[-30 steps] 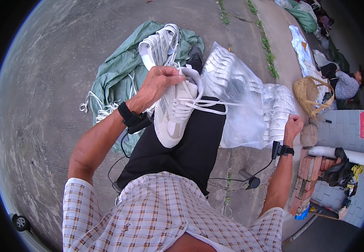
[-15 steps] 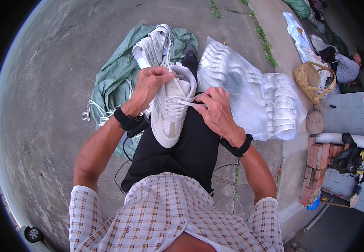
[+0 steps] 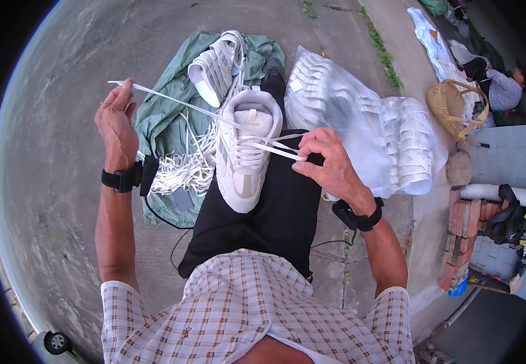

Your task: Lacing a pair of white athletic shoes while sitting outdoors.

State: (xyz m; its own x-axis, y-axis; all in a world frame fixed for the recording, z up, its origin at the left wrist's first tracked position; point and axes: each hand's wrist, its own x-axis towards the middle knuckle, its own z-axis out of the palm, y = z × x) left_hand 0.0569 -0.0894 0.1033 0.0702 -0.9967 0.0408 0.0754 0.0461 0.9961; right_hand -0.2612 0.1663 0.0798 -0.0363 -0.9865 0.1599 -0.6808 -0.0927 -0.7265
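Note:
A white and grey sneaker rests on my lap with its toe toward me, partly laced. My left hand is out to the left, fingers pinched on one white shoelace that stretches taut from the shoe's upper eyelets. The lace's tip sticks out beyond my fingers. To the right of the shoe, my right hand pinches looped strands of lace that run from the eyelets. A heap of loose white laces lies on the green sack to the left.
Stacked white shoe uppers lie on the sack. Clear plastic bags of similar pieces sit to the right. Farther right are a wicker basket, stacked bricks and a seated person. Black cables hang near my wrists.
My left hand has moved from the shoe's opening far out to the left, drawing the shoelace out with it. My right hand has shifted slightly right and down, still pinching lace.

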